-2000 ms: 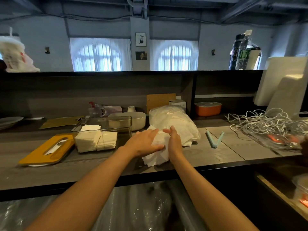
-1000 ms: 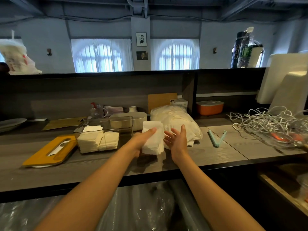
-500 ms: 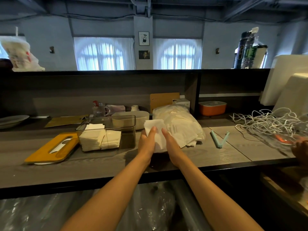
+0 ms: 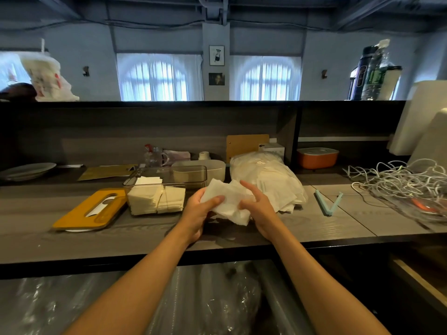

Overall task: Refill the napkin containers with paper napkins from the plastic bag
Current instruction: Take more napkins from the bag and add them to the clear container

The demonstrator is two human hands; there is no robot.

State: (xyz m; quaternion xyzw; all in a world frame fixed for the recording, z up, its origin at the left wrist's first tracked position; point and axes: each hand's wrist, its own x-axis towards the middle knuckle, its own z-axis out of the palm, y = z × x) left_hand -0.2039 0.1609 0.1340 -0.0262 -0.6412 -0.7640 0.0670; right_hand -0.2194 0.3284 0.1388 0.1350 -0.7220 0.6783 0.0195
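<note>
Both hands, left hand and right hand, pinch a napkin bunch right of the clear box; square its edges before loading.

A café or restaurant service counter. Stacked napkins fill a clear container. Beyond the raised ledge, a hall with arched windows.

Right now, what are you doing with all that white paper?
A person is refilling napkin holders. Both hands, left hand and right hand, hold a bunch of white napkins above the counter, just in front of the plastic bag they come from. The clear container to the left already has two stacks inside. Its yellow lid lies beside it.
</note>
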